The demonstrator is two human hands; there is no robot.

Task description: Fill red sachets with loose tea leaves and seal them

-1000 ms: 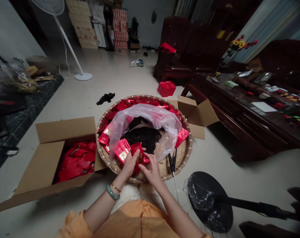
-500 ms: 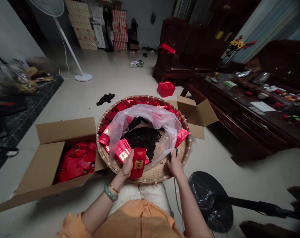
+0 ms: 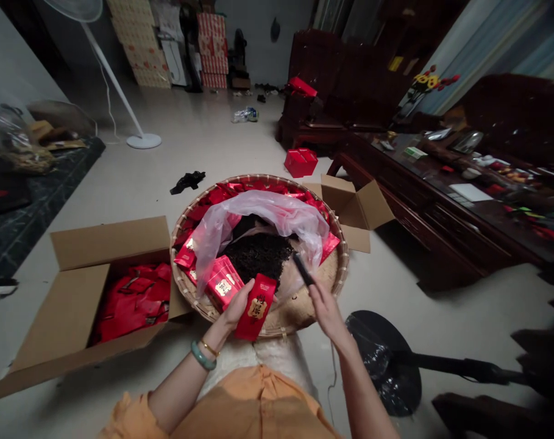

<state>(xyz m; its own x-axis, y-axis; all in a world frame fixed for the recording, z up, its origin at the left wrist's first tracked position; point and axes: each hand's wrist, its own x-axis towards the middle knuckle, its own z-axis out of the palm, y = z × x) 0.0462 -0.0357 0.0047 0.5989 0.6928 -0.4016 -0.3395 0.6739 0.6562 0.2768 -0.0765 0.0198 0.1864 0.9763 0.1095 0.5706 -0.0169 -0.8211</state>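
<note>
My left hand (image 3: 239, 305) is closed round the edge of a red tea pouch (image 3: 256, 308) with a gold label, its printed face toward me. In my right hand (image 3: 325, 308) is a black corded flat iron (image 3: 303, 269), its tip pointing up and left over the basket; its two arms look close together. Behind the pouch, dark loose tea leaves (image 3: 258, 253) lie in a pinkish clear plastic bag (image 3: 270, 206). Several upright red pouches (image 3: 222, 281) stand left of the held one. All these are in or over a round woven basket (image 3: 343, 268) on my lap.
An open carton (image 3: 75, 305) full of red pouches (image 3: 134, 299) stands at left. Another open carton (image 3: 372, 207) is beyond the basket at right, before a dark wooden table (image 3: 414, 195). A black round stand base (image 3: 390, 378) lies at right; a white fan (image 3: 143, 141) stands farther off.
My right hand left the pouch, took the black flat iron from the basket's right side and lifted it up and left. The pouch in my left hand now faces me, slightly tilted.
</note>
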